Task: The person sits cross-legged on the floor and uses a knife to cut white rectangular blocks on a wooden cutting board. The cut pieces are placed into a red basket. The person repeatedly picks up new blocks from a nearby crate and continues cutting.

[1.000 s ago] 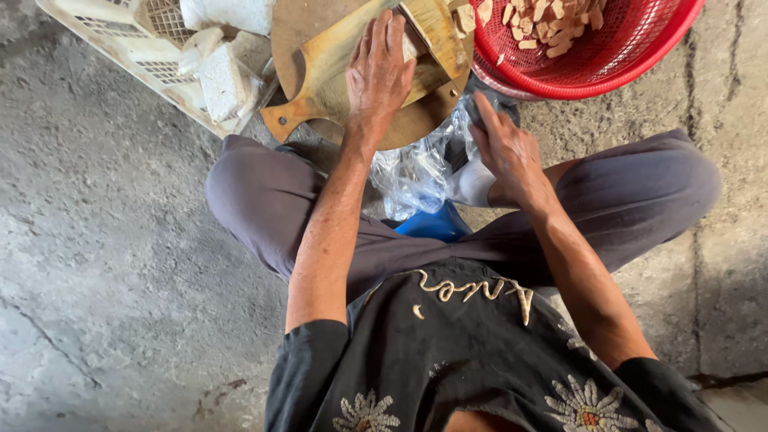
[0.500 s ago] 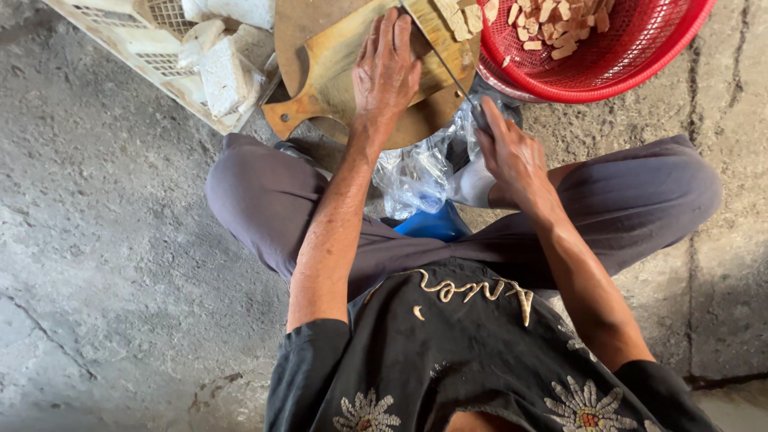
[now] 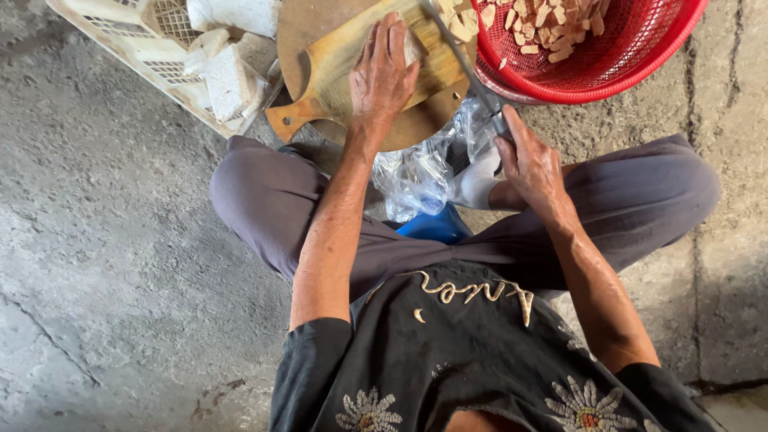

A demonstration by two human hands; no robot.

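My left hand (image 3: 384, 68) lies flat on a pale block (image 3: 411, 50) on a wooden cutting board (image 3: 336, 68) that rests on a round wooden block (image 3: 300, 24). My right hand (image 3: 532, 164) grips the handle of a long knife (image 3: 464, 68), whose blade reaches up across the board beside the pale block. Cut pale pieces (image 3: 458, 24) lie at the board's far end. A red plastic basket (image 3: 640, 56) with several cut pieces stands just right of the board.
A cream plastic crate (image 3: 136, 40) with white wrapped blocks (image 3: 228, 80) stands at the upper left. Crumpled clear plastic bags (image 3: 420, 172) and a blue object (image 3: 436, 226) lie between my knees. I sit on a rough concrete floor (image 3: 120, 264).
The view has shifted slightly. My right hand has moved up a little, with the knife blade now lying across the board. My left hand stays pressed on the pale block.
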